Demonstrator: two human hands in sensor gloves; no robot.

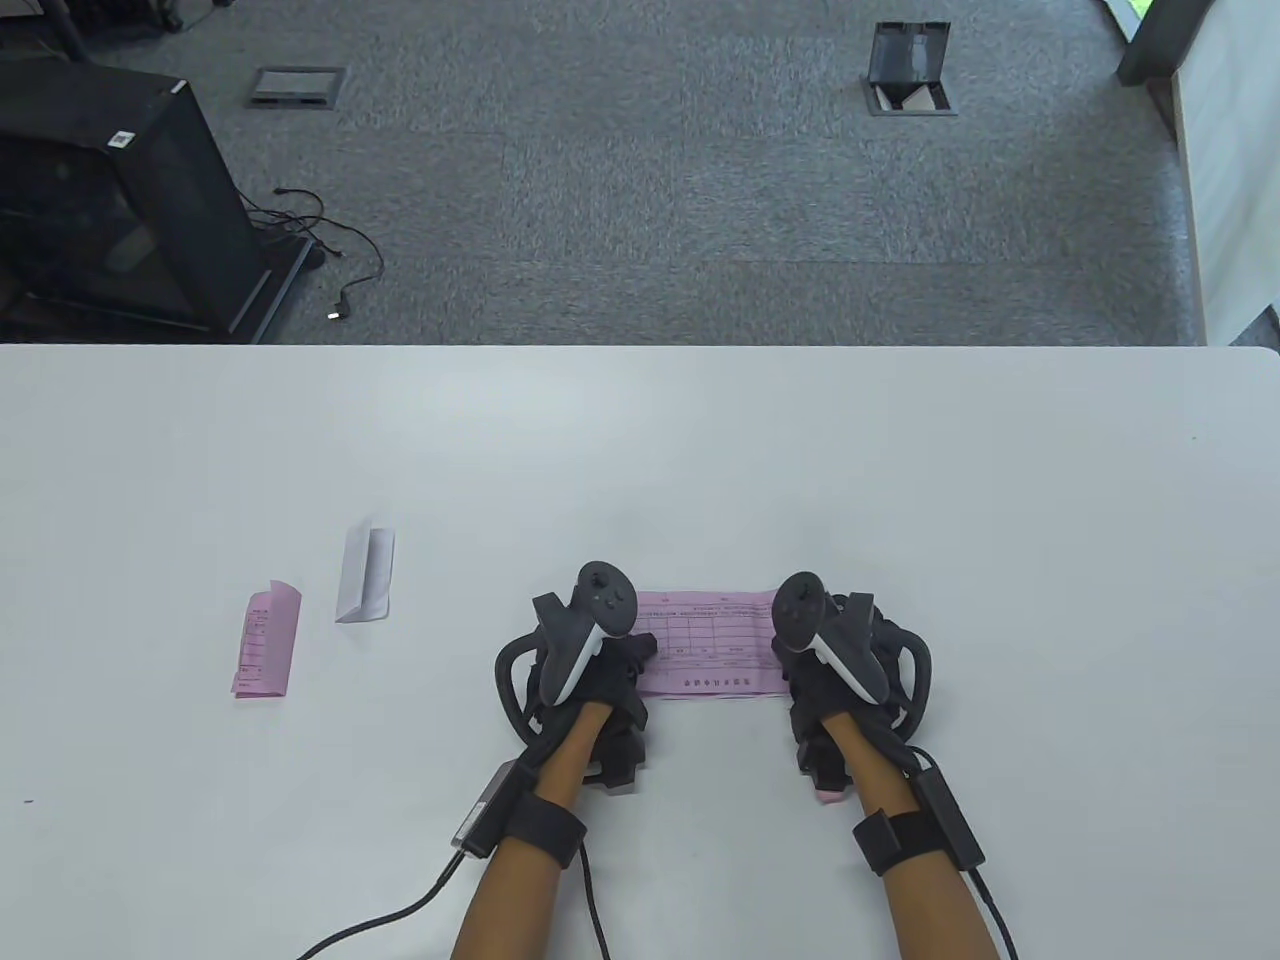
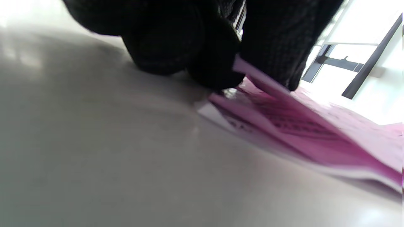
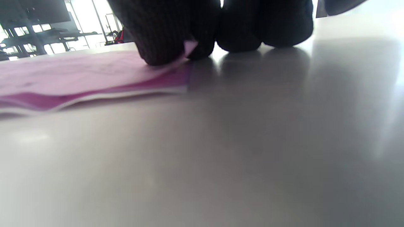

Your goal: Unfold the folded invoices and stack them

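Item: pink invoice (image 1: 705, 645), opened flat at table (image 1: 900, 470) six o'clock. I have my left hand (image 1: 585, 665) pinching its nine o'clock end, my right hand (image 1: 835, 660) pinching its three o'clock end. Folded pink invoice (image 1: 267, 642) and folded white invoice (image 1: 366, 570) wait at nine o'clock. Risk: uneven pull tears or skews the sheet.

Beyond the white tabletop (image 1: 640, 450), grey carpet (image 1: 650, 200) holds a black cabinet (image 1: 110, 210) at ten o'clock, cables (image 1: 330, 250), and two floor boxes (image 1: 908, 70).
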